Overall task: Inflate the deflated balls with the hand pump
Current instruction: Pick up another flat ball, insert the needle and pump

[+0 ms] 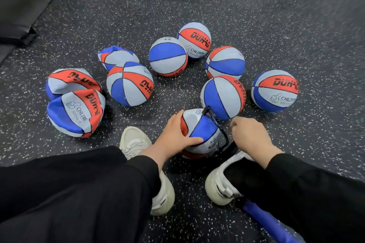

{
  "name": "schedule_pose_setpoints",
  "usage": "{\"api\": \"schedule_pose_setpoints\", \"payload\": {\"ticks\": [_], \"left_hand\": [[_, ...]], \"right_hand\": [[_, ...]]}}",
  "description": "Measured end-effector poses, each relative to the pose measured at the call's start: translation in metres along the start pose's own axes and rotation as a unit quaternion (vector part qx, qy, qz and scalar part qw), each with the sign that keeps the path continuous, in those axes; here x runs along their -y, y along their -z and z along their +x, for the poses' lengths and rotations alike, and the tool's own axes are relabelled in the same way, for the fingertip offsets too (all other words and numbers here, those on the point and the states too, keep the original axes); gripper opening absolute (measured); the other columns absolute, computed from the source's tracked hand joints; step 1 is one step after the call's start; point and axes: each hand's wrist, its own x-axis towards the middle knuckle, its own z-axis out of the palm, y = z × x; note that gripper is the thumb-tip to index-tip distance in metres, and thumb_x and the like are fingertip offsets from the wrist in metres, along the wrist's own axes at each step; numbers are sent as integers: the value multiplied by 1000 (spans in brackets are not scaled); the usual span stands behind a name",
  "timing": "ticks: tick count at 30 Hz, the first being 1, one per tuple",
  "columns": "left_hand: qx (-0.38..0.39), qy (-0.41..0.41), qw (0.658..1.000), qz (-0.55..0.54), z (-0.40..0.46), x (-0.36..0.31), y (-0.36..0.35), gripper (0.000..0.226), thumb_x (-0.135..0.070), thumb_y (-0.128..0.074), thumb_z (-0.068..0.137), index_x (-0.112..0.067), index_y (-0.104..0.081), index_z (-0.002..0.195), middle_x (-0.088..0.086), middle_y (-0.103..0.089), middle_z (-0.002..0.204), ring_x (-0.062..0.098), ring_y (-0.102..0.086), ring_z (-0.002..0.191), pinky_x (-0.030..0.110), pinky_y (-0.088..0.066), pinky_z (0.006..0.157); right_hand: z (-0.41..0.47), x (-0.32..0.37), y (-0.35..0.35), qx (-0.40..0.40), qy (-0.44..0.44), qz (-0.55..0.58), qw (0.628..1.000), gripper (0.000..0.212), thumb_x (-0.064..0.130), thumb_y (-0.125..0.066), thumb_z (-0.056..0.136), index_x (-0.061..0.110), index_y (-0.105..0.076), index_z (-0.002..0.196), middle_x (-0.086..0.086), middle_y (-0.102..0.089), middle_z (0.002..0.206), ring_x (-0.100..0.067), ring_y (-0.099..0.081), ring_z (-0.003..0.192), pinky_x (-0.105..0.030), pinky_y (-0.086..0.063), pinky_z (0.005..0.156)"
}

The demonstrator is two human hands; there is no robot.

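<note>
A person crouching on a speckled rubber gym floor point(197, 6) steadies a half-collapsed children's basketball point(199, 130) between two white sneakers, the ball resting on the floor just in front of the feet. The left hand point(175, 134) lies spread over the ball's left flank, thumb pressed along the blue panel and fingers curled round the far side. The right hand point(250, 134) is curled just to the right of the ball, its fingertips turned away from the camera; whether they pinch the black pump hose point(222, 134) cannot be told. The hose arcs from the valve fitting point(206, 111) at the top of the ball down toward the right foot, where part of a blue hand pump point(266, 221) shows at the lower edge.

The ball looks light and soft, its skin dented and yielding, with a pebbled surface that should give a sure grip. It would likely be best held low and wide on the panels, clear of the needle, since a limp ball may fold or roll and bend the fitting.

Beyond it, round balls point(274, 90) sit to the right; crumpled ones point(76, 112) wait at left.
</note>
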Motion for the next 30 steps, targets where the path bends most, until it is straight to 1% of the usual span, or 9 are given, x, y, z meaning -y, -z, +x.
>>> {"api": "schedule_pose_setpoints", "payload": {"ticks": [3,6,8,12,16,20,23,25,30], "left_hand": [[-22,-2,1000,1,2,-1,-2,124,-53,-90,69,-27,-13,163,1,-17,167,16,-21,153,37,-21,125],[-21,6,1000,-8,6,1,-3,124,-52,-91,68,-29,-14,163,1,-19,167,17,-22,152,37,-22,125],[-21,5,1000,-11,5,2,-3,123,-52,-90,69,-30,-14,162,0,-19,167,16,-23,152,35,-23,124],[-27,2,1000,-4,3,2,-4,122,-55,-89,69,-31,-13,162,-2,-19,167,16,-22,152,38,-24,124],[-20,6,1000,-6,0,1,-5,123,-57,-88,69,-34,-11,162,-5,-16,167,16,-20,153,42,-24,124],[-12,6,1000,-2,0,0,-3,123,-56,-88,70,-33,-10,162,-5,-15,168,15,-19,153,41,-23,125],[-19,-1,1000,-1,-3,1,-2,122,-54,-88,71,-32,-11,162,-4,-17,167,15,-20,152,38,-23,124],[-17,0,1000,-5,-3,-2,-2,122,-54,-88,70,-33,-11,162,-4,-17,167,17,-22,152,39,-24,124],[-22,2,1000,2,1,-2,-3,123,-54,-89,69,-32,-12,162,0,-19,166,18,-24,151,38,-26,123]], "right_hand": [[19,-1,50,-52,20,10,998,28,16,-47,92,24,-70,105,-10,-71,108,-35,-63,99,-37,-50,81],[33,3,88,-51,39,8,998,26,14,-49,89,30,-68,97,-7,-70,106,-33,-62,100,-33,-41,75],[29,2,83,-68,29,8,997,24,15,-49,89,29,-68,95,-9,-70,102,-35,-62,96,-33,-40,72],[5,3,26,-146,8,-22,989,17,16,-46,95,12,-63,92,-15,-67,90,-40,-65,85,-38,-46,67],[-10,6,-31,-90,8,-1,996,14,18,-44,95,14,-55,87,-7,-58,89,-35,-63,83,-36,-38,60],[-12,1,-37,-58,6,-14,998,17,19,-42,97,18,-59,96,-2,-60,96,-31,-62,88,-34,-34,63],[-7,-1,-16,-19,49,-41,998,22,18,-42,98,19,-63,105,-4,-68,101,-31,-63,92,-34,-45,71],[4,-2,18,-47,77,-41,995,23,18,-44,96,19,-65,105,-9,-70,98,-34,-64,88,-39,-52,74],[26,3,87,-89,108,-74,987,19,18,-48,93,21,-65,100,-11,-69,91,-34,-61,81,-37,-49,68]]}}
